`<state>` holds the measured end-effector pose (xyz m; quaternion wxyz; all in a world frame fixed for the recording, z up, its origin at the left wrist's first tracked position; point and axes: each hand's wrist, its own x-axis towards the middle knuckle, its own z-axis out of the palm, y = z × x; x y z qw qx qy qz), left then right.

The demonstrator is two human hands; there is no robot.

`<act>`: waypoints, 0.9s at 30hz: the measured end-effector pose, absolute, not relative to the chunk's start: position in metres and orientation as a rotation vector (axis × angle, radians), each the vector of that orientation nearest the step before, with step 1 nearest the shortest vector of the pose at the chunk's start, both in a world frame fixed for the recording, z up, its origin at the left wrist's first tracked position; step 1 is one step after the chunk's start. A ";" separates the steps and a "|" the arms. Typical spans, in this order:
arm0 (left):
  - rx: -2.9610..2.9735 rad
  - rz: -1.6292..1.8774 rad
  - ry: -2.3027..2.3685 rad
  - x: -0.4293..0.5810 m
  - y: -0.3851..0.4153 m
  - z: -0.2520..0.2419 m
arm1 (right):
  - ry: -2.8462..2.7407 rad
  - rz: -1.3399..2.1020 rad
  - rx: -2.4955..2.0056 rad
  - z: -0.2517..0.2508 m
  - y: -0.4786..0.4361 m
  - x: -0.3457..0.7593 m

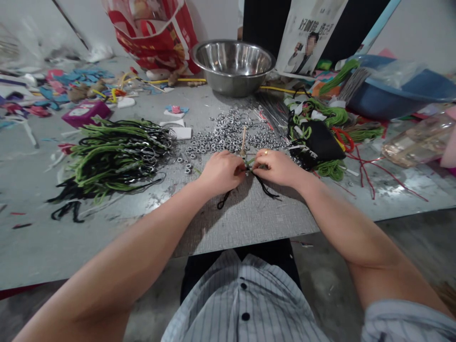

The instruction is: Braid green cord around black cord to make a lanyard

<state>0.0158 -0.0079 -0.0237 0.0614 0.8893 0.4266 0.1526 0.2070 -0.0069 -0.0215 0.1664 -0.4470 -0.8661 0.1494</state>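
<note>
My left hand (225, 172) is closed in a pinch on a black cord (224, 199), whose looped end hangs below the fingers. Facing it, my right hand (273, 166) pinches cord too, and black strands (265, 186) trail from it onto the table. Between the hands a thin wooden stick (244, 138) stands upright, with a bit of green cord near its foot. The fingers hide most of the spot where the cords meet. Just beyond my hands lies a spread of small silver metal rings (228, 130) that look like nuts.
A bundle of green and black cords (117, 152) lies left. Behind stand a steel bowl (233, 71) and a red bag (153, 38). To the right are green cord hanks (331, 114), a black pouch (322, 140), a blue basin (384, 95) and a clear bottle (416, 137).
</note>
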 end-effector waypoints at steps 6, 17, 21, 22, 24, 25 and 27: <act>2.529 0.602 1.317 0.016 -0.010 -0.016 | -2.290 0.472 -1.018 -0.023 -0.005 0.208; 2.194 0.682 1.295 0.024 -0.010 -0.018 | -2.228 0.484 -0.958 -0.025 -0.007 0.203; 2.237 0.762 1.275 0.024 -0.009 -0.022 | -2.198 0.525 -0.993 -0.024 -0.006 0.203; 2.240 0.778 1.265 0.024 -0.009 -0.023 | -2.191 0.533 -1.000 -0.023 -0.006 0.203; 2.249 0.793 1.252 0.023 -0.008 -0.025 | -2.182 0.539 -1.010 -0.023 -0.006 0.203; 2.258 0.795 1.251 0.023 -0.008 -0.025 | -2.182 0.536 -1.013 -0.023 -0.007 0.203; 2.288 0.789 1.257 0.023 -0.008 -0.026 | -2.197 0.524 -1.016 -0.022 -0.007 0.203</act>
